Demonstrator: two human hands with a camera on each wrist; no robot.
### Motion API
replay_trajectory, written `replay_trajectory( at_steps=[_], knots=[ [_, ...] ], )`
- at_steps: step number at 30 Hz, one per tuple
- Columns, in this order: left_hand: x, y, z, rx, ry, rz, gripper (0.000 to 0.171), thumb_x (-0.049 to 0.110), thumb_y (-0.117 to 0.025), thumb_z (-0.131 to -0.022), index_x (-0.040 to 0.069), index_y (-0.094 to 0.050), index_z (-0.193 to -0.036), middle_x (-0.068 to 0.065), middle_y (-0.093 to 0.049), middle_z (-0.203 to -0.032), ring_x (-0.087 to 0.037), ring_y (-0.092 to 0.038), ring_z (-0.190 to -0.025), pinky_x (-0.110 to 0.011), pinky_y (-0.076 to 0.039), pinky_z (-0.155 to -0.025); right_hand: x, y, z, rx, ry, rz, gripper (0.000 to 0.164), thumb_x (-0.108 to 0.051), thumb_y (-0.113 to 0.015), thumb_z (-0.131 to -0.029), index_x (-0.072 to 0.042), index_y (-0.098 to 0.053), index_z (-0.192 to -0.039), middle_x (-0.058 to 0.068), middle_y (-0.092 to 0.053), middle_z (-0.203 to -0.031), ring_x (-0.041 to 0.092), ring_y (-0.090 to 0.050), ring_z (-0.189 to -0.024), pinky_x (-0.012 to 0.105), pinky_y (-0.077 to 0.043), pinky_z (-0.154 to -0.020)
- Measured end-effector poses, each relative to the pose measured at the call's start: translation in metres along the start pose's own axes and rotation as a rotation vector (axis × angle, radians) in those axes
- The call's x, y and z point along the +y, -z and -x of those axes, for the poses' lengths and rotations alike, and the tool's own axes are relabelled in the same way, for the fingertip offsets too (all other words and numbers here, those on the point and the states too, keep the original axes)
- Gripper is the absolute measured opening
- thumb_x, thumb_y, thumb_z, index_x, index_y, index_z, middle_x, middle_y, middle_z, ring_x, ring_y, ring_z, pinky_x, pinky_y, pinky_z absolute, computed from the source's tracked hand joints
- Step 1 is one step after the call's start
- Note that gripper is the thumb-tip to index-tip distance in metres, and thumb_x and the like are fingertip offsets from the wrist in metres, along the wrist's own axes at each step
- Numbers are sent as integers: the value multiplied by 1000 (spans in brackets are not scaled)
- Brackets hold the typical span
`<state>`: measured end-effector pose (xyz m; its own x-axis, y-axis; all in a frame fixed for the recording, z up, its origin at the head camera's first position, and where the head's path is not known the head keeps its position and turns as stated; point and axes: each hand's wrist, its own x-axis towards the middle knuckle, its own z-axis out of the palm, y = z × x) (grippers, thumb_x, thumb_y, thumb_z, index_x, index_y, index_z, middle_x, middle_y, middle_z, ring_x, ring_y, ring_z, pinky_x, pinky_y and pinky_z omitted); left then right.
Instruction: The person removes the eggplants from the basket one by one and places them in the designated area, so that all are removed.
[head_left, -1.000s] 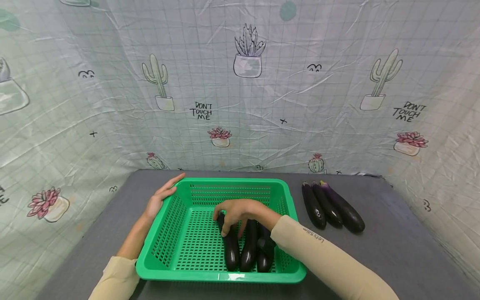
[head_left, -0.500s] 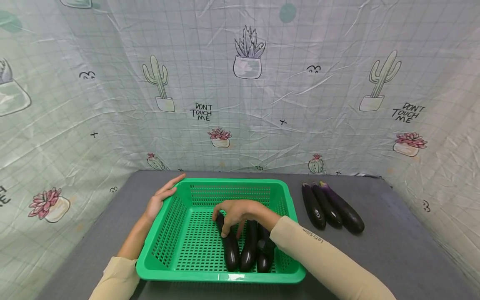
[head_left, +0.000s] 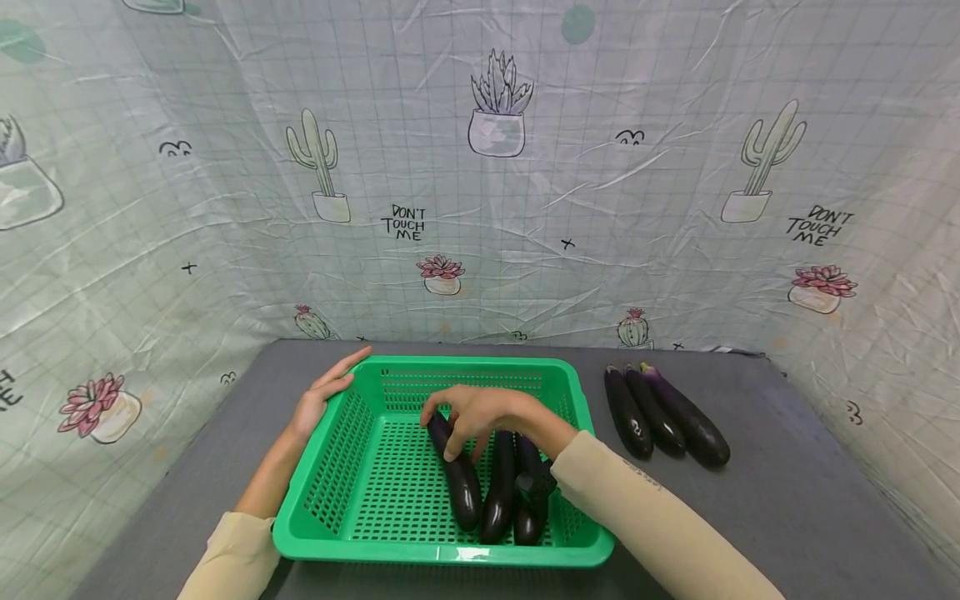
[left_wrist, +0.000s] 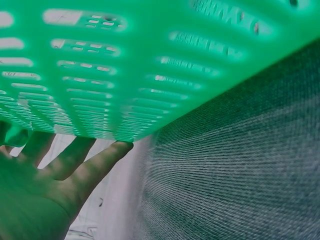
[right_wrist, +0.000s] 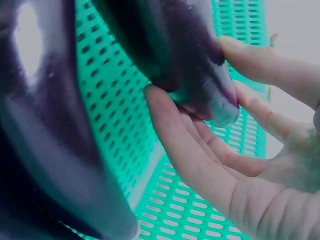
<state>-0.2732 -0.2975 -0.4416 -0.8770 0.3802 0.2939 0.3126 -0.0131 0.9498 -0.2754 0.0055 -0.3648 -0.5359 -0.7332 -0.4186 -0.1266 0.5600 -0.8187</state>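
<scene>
My right hand (head_left: 480,411) grips the stem end of a dark purple eggplant (head_left: 461,492) inside the green plastic basket (head_left: 442,553). In the right wrist view the thumb (right_wrist: 270,62) and fingers lie on both sides of that eggplant (right_wrist: 185,55). Two more eggplants lie beside it in the basket, a middle one (head_left: 497,500) and a right one (head_left: 531,518), partly hidden by my hand and sleeve. My left hand (head_left: 311,406) rests against the basket's left side near the back corner. Its fairly straight fingers (left_wrist: 95,170) touch the perforated outer wall in the left wrist view.
Three eggplants (head_left: 660,417) lie side by side on the grey table (head_left: 750,517), right of the basket. A wrinkled sheet (head_left: 480,200) printed with cacti hangs behind the table and along its sides.
My right hand has moved slightly up and toward the back of the basket, and the gripped eggplant has shifted with it, its near end away from the front wall. My left hand stays put.
</scene>
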Motion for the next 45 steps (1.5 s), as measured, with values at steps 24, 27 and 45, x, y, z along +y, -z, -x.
replay_trajectory(
  at_steps=[24, 27, 45],
  knots=[
    [0, 1, 1, -113, -37, 233, 54, 8, -18, -114, 3, -8, -167, 12, -41, -158, -11, -59, -134, -26, -53, -107, -4, 28, 54, 146, 199, -44, 57, 1, -75, -91, -25, -60, -139, 17, -53, -135, 27, -64, -103, 47, -63, -80],
    [-1, 1, 1, -108, -40, 219, 54, 8, -18, -114, 3, -9, -167, 13, -41, -158, -11, -59, -134, -26, -53, -106, 0, 31, 62, 152, 227, -72, 56, 1, -74, -92, -24, -59, -140, 15, -59, -135, 26, -66, -106, 49, -62, -83],
    [1, -1, 2, -69, -23, 132, 53, 11, -21, -115, 3, -12, -166, 18, -34, -157, -8, -59, -132, -24, -53, -105, 24, 51, 118, 308, 404, -105, 64, -10, -76, -93, -18, -50, -151, 15, -53, -146, 36, -60, -124, 48, -58, -94]
  ],
)
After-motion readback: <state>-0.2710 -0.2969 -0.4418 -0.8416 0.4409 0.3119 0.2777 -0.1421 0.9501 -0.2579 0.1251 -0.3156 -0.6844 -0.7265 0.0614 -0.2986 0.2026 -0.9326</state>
